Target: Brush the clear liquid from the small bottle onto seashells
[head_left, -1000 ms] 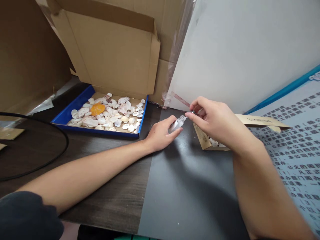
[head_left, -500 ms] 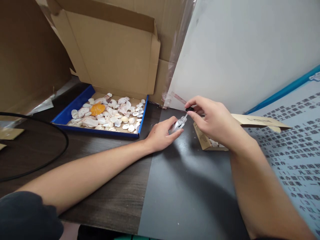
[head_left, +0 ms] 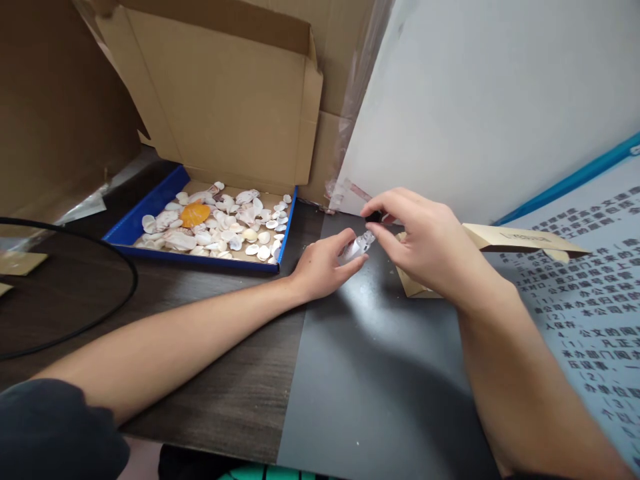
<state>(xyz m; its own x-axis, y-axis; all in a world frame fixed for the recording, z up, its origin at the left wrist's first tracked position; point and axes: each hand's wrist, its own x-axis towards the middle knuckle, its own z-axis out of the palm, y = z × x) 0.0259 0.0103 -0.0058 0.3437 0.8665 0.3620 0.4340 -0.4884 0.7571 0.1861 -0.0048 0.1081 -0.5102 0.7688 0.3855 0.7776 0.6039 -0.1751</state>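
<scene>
While the left hand [head_left: 325, 268] is wrapped around a small, transparent bottle [head_left: 356, 249] tilted over the flat grey mat [head_left: 345, 380] on the dark wood-grained table [head_left: 235, 367], the right hand [head_left: 425, 237] pinches a small black cap [head_left: 374, 217] just above its neck. Leftward, a blue-walled cardboard box [head_left: 154, 203] holds pale seashells [head_left: 220, 230].

Cannot see the lower part of the small clear bottle [head_left: 359, 245], covered by the bare left hand [head_left: 324, 265], nor most of the small black cap [head_left: 375, 217] behind the bare right hand [head_left: 425, 240]; cannot judge contact between the two. Cannot look into the small brown cardboard box [head_left: 416, 287] near the smooth grey mat's [head_left: 335, 380] far edge. Cannot read the blurred black print on the large pale sheet [head_left: 595, 320], cut off rightward. Cannot identify the tiny white speck [head_left: 357, 443] by the mat's near edge.
</scene>
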